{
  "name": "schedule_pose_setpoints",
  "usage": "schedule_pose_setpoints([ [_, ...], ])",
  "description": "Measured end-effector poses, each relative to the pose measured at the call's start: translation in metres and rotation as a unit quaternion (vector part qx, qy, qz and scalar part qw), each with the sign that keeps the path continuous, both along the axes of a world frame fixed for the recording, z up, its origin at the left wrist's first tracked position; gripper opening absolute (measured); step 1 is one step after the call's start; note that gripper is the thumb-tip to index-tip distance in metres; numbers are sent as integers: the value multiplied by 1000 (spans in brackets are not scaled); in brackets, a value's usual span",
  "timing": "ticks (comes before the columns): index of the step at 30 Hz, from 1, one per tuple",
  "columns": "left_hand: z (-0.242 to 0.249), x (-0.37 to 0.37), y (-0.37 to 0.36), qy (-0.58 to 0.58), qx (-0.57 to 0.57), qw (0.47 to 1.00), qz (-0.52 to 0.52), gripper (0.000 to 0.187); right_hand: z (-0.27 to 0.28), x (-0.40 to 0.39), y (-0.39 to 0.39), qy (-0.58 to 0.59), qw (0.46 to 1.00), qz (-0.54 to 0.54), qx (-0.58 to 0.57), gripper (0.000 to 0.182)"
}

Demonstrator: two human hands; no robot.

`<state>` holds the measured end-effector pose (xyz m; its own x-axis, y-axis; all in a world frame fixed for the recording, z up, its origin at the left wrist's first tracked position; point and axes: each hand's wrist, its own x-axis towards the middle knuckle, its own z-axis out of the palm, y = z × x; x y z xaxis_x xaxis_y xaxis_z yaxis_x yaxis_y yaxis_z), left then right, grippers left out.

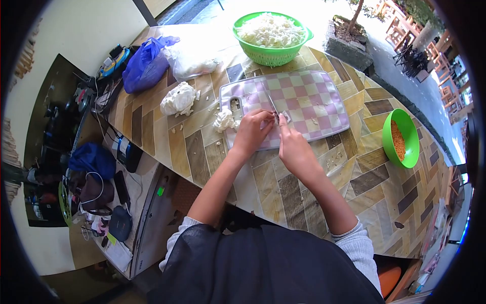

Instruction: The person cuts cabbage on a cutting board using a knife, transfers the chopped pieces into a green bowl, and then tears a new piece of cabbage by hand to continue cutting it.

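Observation:
A pink and white checkered cutting board (pixel 309 99) lies on the table. On its left half, my right hand (pixel 293 147) is closed round the handle of a knife (pixel 271 100), whose blade points away from me. My left hand (pixel 251 133) pinches a small piece beside the knife; the fingers largely hide it. Small whitish bits lie near the blade. A crumpled white clump (pixel 224 120) rests at the board's left edge, by the handle hole. Farther left sits a larger white clump (pixel 179 99) on the table.
Shredded white food fills a green colander (pixel 271 57) behind the board. A green bowl (pixel 411 137) with orange-brown contents stands at the right. Blue (pixel 147 66) and white plastic bags (pixel 190 63) lie at the back left. Crumbs dot the patterned table (pixel 273 190).

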<state>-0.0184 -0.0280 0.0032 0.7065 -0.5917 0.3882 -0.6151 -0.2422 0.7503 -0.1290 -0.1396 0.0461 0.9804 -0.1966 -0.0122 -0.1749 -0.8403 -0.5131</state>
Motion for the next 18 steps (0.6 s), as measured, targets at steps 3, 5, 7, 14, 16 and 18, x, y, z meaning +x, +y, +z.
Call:
schedule_pose_setpoints([
  [3, -3, 2, 1, -4, -3, 1000, -5, 11, 3, 0, 9, 24, 999, -13, -45, 62],
  [5, -2, 4, 2, -10, 13, 1000, -10, 11, 9, 0, 17, 64, 995, -19, -75, 64],
  [7, 0, 5, 2, -20, 18, 1000, -16, 11, 6, 1, 19, 61, 992, -18, -108, 66],
  [14, -1, 11, 6, 1, -2, 999, -36, 16, -32, 11, 6, -38, 997, -21, -58, 65],
  [16, 4, 9, 6, 54, -13, 998, -33, 14, -25, 17, -4, -51, 998, -22, 20, 60],
  [18, 6, 10, 6, 64, -16, 997, -34, 14, -1, 17, -11, -30, 994, -20, 103, 54],
])
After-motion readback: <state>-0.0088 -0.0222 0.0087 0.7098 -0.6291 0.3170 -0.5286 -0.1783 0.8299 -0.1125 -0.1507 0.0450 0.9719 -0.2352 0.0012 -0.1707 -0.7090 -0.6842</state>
